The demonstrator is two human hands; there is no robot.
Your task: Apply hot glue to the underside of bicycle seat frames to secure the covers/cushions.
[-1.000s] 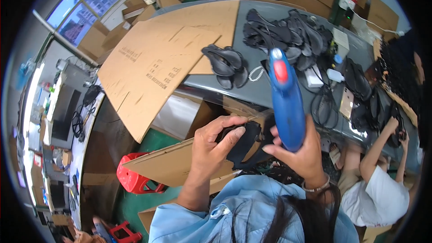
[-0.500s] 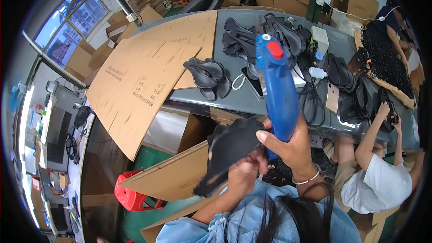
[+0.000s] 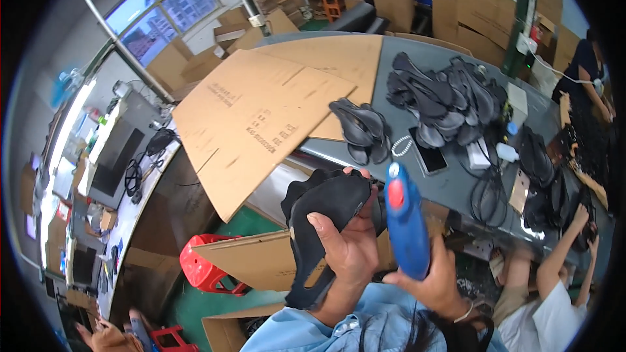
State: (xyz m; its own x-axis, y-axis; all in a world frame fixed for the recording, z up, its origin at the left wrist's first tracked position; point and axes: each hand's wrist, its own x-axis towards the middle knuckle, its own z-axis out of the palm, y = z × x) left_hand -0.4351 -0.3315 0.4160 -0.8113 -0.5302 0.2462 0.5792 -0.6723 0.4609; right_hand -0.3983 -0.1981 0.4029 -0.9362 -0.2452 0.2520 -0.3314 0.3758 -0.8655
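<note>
Nearest, the left hand (image 3: pixel 349 248) grips a black shoe insole (image 3: pixel 319 221), held up close to the body. Just right of it, the right hand (image 3: pixel 433 280) is wrapped around a blue glue gun (image 3: pixel 405 221) — tip pointing up, not touching the insole, so no gluing is under way. Farther off on the grey table (image 3: pixel 450 182), heaps of black insoles (image 3: pixel 443 98) wait beside flat cardboard sheets (image 3: pixel 261 111) — plenty left, it seems.

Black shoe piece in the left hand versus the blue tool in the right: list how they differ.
The black shoe piece is flat, thin and wavy-edged; the blue tool is thick and rounded. The piece is all black; the tool is bright blue with a red button near its top. The left hand pinches the piece by its edge; the right hand wraps the tool's lower end. Both are held up, roughly upright, in front of the grey table.
</note>
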